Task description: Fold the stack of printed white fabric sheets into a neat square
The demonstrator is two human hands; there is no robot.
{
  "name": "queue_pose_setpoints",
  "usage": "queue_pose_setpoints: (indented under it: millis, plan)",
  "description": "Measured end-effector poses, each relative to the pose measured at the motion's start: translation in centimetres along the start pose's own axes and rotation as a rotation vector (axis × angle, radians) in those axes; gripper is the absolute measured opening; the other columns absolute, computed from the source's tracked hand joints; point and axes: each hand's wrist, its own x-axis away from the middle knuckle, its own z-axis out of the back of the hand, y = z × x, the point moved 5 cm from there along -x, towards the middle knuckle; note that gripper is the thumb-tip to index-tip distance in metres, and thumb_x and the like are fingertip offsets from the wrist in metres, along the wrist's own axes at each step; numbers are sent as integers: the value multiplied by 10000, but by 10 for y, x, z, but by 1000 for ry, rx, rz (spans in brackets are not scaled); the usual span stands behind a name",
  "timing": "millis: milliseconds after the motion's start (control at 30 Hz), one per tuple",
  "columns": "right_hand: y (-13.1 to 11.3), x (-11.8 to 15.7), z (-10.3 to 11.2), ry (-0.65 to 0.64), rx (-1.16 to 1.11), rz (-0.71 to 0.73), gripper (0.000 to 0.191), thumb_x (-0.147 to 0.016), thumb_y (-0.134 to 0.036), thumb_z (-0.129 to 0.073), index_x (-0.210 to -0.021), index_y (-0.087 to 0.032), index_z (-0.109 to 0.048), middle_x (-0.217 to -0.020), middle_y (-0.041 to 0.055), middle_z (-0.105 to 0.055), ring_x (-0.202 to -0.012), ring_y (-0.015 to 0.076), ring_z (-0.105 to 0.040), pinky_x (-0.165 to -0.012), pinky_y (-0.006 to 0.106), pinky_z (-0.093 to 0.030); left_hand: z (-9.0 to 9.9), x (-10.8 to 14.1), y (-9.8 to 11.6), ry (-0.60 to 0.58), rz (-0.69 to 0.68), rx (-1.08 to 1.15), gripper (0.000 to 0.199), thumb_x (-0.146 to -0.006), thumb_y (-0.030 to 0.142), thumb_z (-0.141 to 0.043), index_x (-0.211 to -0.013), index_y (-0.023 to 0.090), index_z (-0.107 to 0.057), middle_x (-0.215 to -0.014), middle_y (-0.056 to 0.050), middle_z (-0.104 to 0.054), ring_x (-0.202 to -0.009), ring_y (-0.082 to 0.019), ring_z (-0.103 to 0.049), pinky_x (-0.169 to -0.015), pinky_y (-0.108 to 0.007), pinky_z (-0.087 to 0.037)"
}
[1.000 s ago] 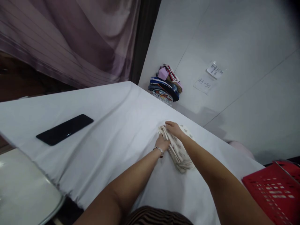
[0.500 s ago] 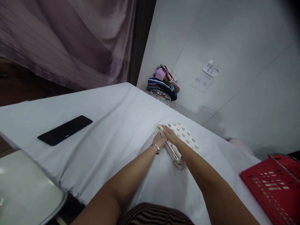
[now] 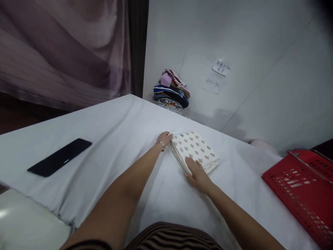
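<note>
A cream cloth [image 3: 194, 147] printed with small grey shapes lies folded into a thick, flat square on the white-covered table. At its far left corner, my left hand [image 3: 164, 138], with a bracelet at the wrist, pinches the edge between fingers and thumb; the thumb is partly hidden. My right hand [image 3: 198, 173] rests along the near edge. Its fingers lie stretched out on the top layer, while the thumb is spread apart down by the side of the layers.
A black phone [image 3: 59, 157] lies on the left of the table [image 3: 111, 139]. Folded clothes [image 3: 171, 91] are stacked past the far edge by the wall. A red basket [image 3: 299, 187] stands at the right, and a pale seat [image 3: 28, 222] at the lower left.
My hands have moved apart from the fold: the left to the cloth's far left corner, the right back towards me to the near edge. The cloth now lies flatter, its patterned top uncovered.
</note>
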Motion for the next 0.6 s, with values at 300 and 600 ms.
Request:
queue_pose_setpoints:
  millis: [300, 600]
  plan:
    - [2, 11, -11, 163, 106, 111, 599, -869, -378, -430, -1404, -182, -245, -1431, 116, -283, -1327, 259, -214, -1053, 502, -185, -22, -13, 10, -230, -69, -411, 299, -781, 451, -468, -946, 286, -654, -1022, 1, -651, -857, -183, -600, -654, -244, -472]
    - [105, 38, 49, 602, -164, -370, 461, -838, -402, -473, -1248, -190, -494, -1371, 110, -396, -1290, 245, -302, -1036, 449, -268, -39, -57, 37, -365, -136, -720, 529, -742, 577, -434, -878, 132, -687, -980, -122, -668, -939, -263, -594, -740, -283, -454]
